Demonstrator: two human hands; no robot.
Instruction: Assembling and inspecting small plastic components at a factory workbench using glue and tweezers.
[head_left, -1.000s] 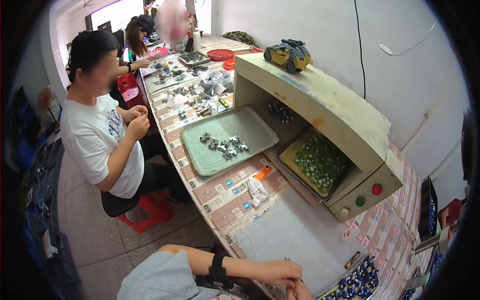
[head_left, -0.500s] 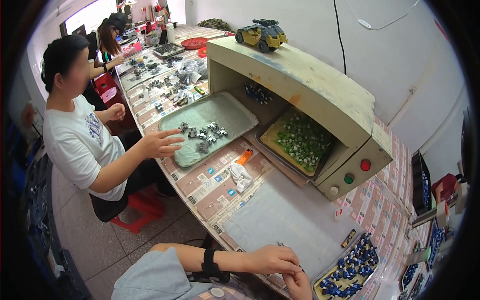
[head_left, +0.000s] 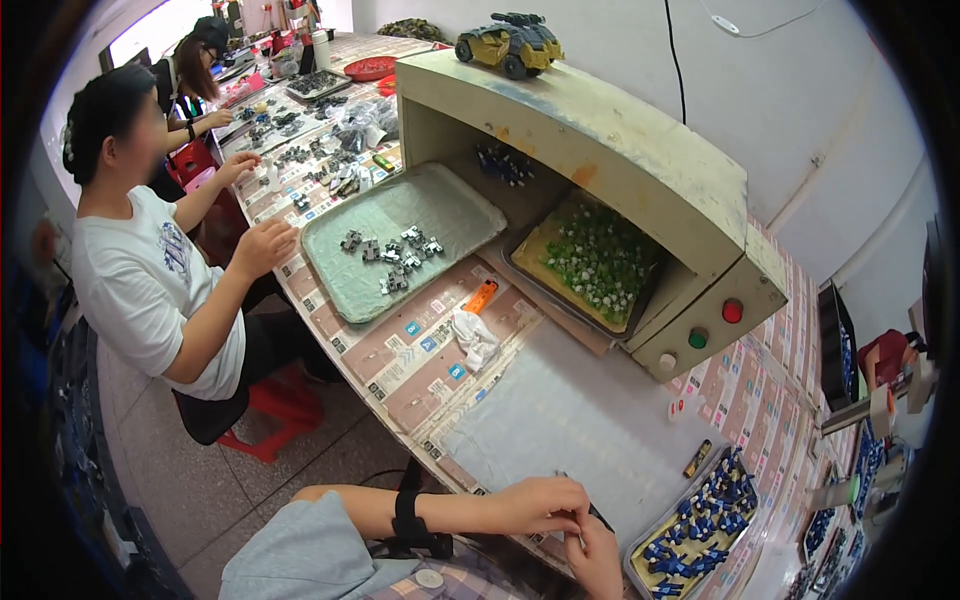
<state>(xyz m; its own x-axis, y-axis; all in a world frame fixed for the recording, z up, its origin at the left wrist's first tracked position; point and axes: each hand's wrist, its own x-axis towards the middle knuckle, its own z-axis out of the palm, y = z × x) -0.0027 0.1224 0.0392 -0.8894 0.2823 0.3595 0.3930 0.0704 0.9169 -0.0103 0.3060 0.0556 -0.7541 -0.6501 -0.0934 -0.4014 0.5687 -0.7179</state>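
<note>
From the head camera, looking down, the left hand point(head_left: 543, 503) and the right hand point(head_left: 597, 556) meet at the near edge of the table point(head_left: 400, 370). Between them is a thin dark tool point(head_left: 598, 515), like a little stick. It pokes out past the left fingertips point(head_left: 575, 512), which are curled in tight and seem to pinch it. The right hand sits just under it with its fingers bent close together, but I cannot tell if it grips the stick too. A black band point(head_left: 405, 512) goes around the left wrist. Just to the right is a tray point(head_left: 640, 565) full of small shiny blue pieces point(head_left: 700, 525). In front of the hands lies a flat, smooth grey mat point(head_left: 560, 420). Farther off is a crumpled white rag point(head_left: 473, 335) next to an orange marker point(head_left: 481, 296). A green tray point(head_left: 400, 225) holds little grey parts point(head_left: 395, 260). Another person in a white shirt point(head_left: 140, 290) sits beside it. A big cream box point(head_left: 600, 150) has a toy car point(head_left: 510, 42) on top.
</note>
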